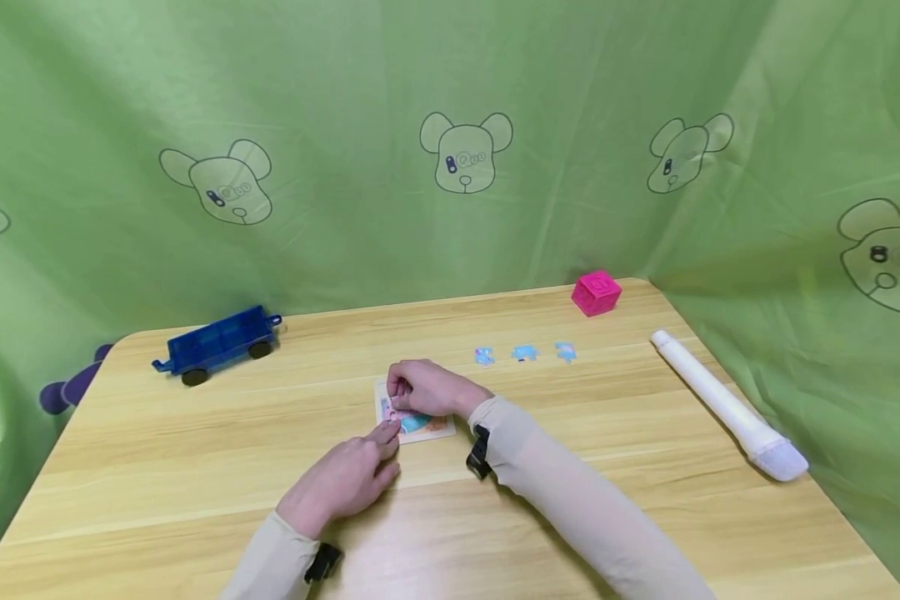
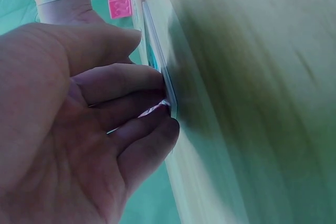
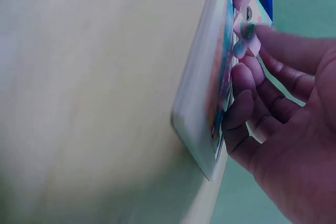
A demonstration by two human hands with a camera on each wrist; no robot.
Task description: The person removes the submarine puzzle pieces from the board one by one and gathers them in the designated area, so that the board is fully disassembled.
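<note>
3 puzzle pieces [image 1: 525, 353] lie on a wood-grain table [image 1: 157, 467] near green curtains [image 1: 345, 250].

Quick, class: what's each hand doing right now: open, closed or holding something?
Left hand: open, touching the puzzle board.
Right hand: holding a puzzle piece in a pinch.

Free lane between wagon [image 1: 221, 342] and puzzle board [image 1: 437, 432]; right forearm [image 1: 570, 492] blocks near-right side.

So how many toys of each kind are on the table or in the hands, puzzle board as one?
Puzzle pieces in a row: 3
Puzzle piece in the right hand: 1
Puzzle board: 1
Wagon: 1
Cube: 1
Microphone: 1
Total: 8
</note>
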